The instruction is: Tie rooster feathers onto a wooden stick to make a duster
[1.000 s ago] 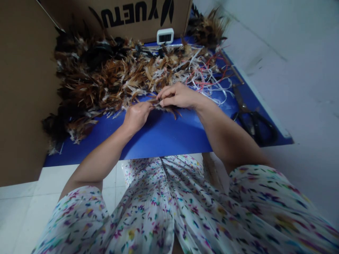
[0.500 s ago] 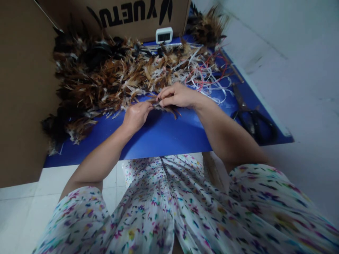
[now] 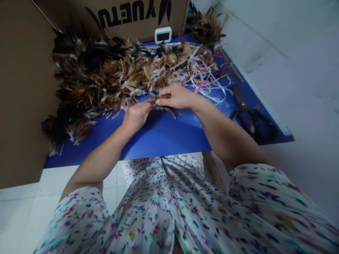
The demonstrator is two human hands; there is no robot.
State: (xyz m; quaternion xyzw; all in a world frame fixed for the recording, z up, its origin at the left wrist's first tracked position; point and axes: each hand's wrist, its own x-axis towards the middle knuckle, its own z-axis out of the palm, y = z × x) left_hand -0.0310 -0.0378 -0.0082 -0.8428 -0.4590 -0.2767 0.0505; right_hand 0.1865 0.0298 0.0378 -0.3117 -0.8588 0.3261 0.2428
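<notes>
Feather bundle: a small tuft of brown feathers (image 3: 171,110) sits between the two hands, at the near edge of the big pile.
Direction: its long axis runs left to right; the free tips point right and curve slightly toward the near side.
Left hand (image 3: 135,114): fingers and thumb are closed in a pinch on the tuft's left end.
Right hand (image 3: 178,97): thumb and forefinger are nearly together, with brown strands between them; how firm the hold is, I cannot tell.
Pile: brown, black and pale feathers (image 3: 111,79) spread across the far left and middle of the blue table (image 3: 166,135).
Ties: white and red strips (image 3: 205,79) lie tangled right of the pile.
Scissors: black-handled scissors (image 3: 254,123) lie at right, blades pointing far, handles near.
Writing: the far carton (image 3: 172,24) bears black capitals, upside down, reading YUETU, with leaf-like marks at their right end.
Screen: a white-framed device (image 3: 163,35) stands before that carton; its dark display is illegible.
</notes>
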